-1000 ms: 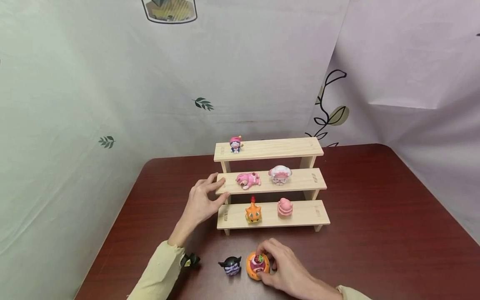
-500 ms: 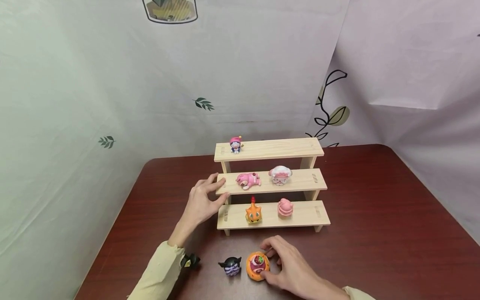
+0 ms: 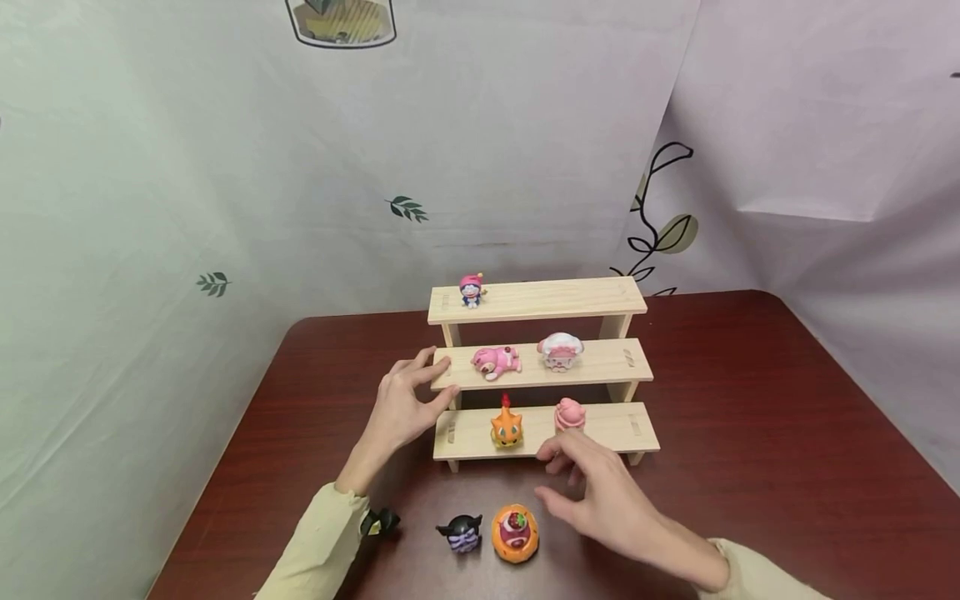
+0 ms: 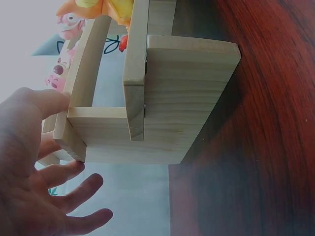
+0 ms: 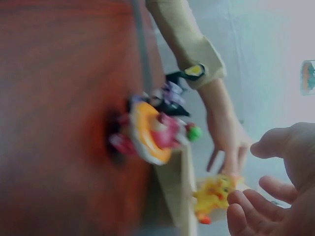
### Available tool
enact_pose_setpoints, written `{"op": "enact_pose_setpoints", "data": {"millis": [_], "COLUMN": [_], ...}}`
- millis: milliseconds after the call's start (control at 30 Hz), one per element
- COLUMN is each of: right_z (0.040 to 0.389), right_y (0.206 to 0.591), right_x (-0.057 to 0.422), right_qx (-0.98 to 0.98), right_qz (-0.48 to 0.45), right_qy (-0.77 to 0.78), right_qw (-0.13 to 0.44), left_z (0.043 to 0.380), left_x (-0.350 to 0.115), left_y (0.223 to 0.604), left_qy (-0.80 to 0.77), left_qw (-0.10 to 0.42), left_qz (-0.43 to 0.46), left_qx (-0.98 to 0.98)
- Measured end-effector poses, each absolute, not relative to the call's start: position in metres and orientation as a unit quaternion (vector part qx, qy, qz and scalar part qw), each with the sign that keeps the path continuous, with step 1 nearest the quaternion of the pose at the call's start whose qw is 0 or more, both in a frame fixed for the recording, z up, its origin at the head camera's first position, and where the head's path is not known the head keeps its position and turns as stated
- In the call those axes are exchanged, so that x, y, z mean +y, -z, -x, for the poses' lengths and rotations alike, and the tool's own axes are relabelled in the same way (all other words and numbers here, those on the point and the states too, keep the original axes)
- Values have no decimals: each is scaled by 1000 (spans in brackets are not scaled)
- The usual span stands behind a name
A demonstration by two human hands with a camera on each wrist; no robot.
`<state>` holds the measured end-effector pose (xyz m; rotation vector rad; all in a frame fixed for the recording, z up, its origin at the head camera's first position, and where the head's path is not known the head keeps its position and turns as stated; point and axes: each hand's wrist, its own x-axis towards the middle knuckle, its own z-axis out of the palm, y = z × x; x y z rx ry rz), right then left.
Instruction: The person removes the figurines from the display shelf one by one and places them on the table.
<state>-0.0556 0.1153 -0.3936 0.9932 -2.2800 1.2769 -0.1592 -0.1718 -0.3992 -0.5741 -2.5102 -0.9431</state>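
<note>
My left hand (image 3: 402,406) pinches the left end of the middle board of a three-step wooden display stand (image 3: 603,362), thumb at the front edge and fingers behind; its other fingers stretch out free in the left wrist view. Just in front of the bottom step hovers my right hand (image 3: 611,504), fingers loosely bent with nothing between them. It partly covers a pink swirl-shaped figurine (image 3: 570,414) in the head view. An orange cat-like figurine (image 3: 507,427) stands on that same step. On the table lie an orange ring-shaped figurine with a strawberry on top (image 3: 515,534) and a black-and-purple figurine (image 3: 461,533).
The middle step bears a lying pink bear figurine (image 3: 497,362) and a white-and-pink figurine (image 3: 560,352). A figurine in a pink hat (image 3: 471,291) sits on the top step. A small black object (image 3: 381,522) is beside the left sleeve. Behind the dark red table (image 3: 750,433) hangs a pale curtain.
My right hand has let go of the orange ring-shaped figurine and moved up and right toward the bottom step. The left hand has kept its place on the stand.
</note>
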Motion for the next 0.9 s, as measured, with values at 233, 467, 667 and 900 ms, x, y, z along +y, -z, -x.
{"op": "enact_pose_setpoints", "data": {"millis": [233, 467, 667, 900], "right_z": [76, 97, 115, 133], "right_y": [368, 344, 325, 306], "right_x": [119, 119, 116, 112], "right_qx": [-804, -804, -807, -819], "right_qz": [-348, -350, -327, -300], "right_qy": [-454, -453, -475, -480], "right_qw": [160, 165, 125, 101], "left_z": [159, 160, 160, 160], "left_x": [-172, -173, -173, -173], "left_y": [400, 400, 401, 401], "left_qy": [337, 339, 340, 338], "left_qw": [202, 204, 205, 208], "left_qz": [207, 209, 208, 209], "left_qx": [-896, -894, -894, -894]}}
